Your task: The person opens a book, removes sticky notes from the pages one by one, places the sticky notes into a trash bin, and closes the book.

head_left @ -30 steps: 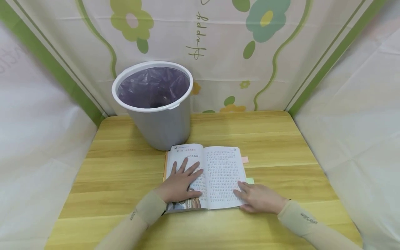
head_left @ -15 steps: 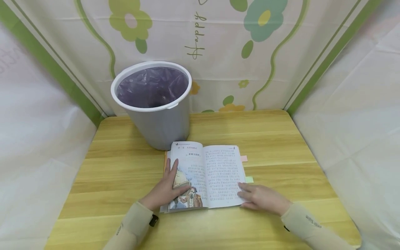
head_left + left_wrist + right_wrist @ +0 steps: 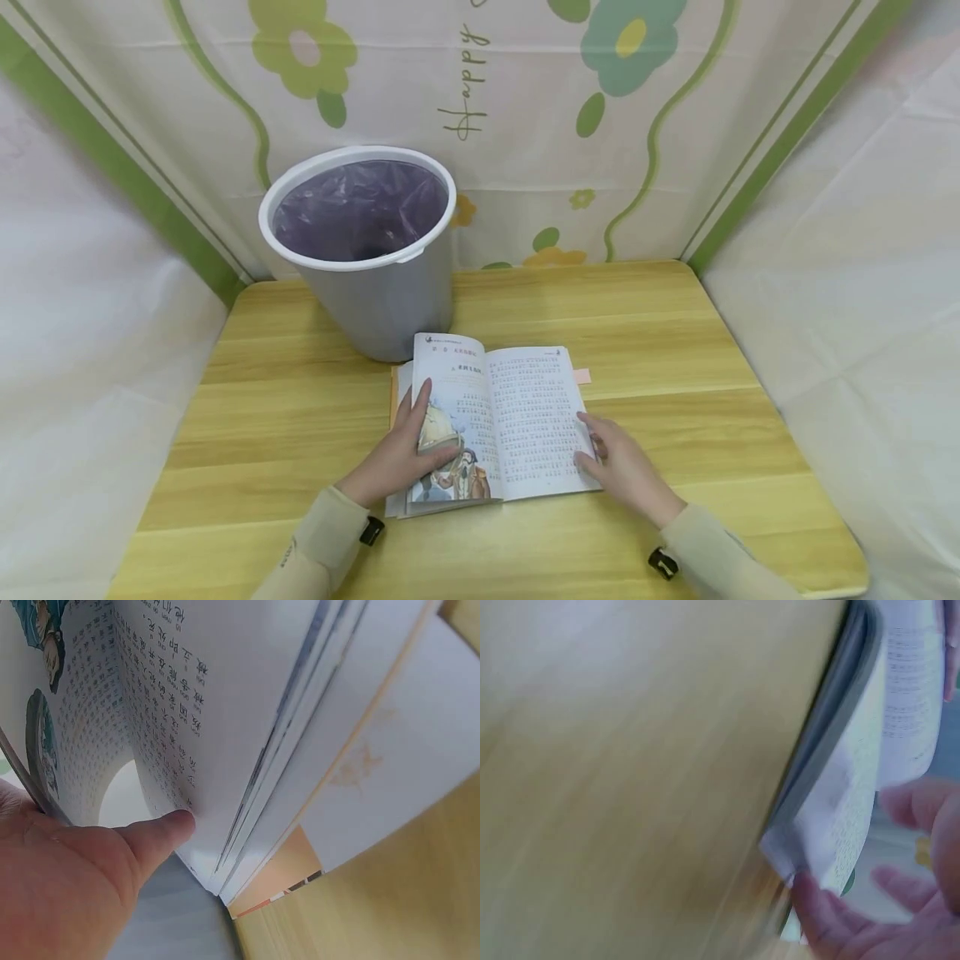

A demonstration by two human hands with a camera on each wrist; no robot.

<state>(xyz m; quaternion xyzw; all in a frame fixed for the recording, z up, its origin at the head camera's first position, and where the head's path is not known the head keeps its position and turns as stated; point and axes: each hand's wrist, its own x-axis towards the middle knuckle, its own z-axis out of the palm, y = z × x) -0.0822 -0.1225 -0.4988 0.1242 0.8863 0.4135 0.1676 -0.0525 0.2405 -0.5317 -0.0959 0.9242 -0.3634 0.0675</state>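
Note:
An open book (image 3: 536,425) lies on the table, its left page showing a coloured illustration (image 3: 450,467) and its right page full of text. My left hand (image 3: 393,462) holds the raised left leaf, thumb over the picture and other fingers behind the leaf's outer edge. In the left wrist view, a fingertip (image 3: 180,825) presses on a printed page under that leaf. My right hand (image 3: 633,479) is at the right page's outer edge, thumb and fingers spread apart; in the right wrist view one fingertip (image 3: 802,885) touches the book's corner. A pink tab (image 3: 582,377) sticks out on the right.
A grey bin (image 3: 397,308) with a white rim and a purple liner (image 3: 360,208) stands right behind the book's upper left corner. The wooden table (image 3: 675,350) ends at a flowered curtain (image 3: 525,167), with pale cloth on both sides.
My left hand has slid from flat on the left page to its outer edge, and the leaf has lifted. The right hand has turned, its fingers spreading at the right edge over the green tab.

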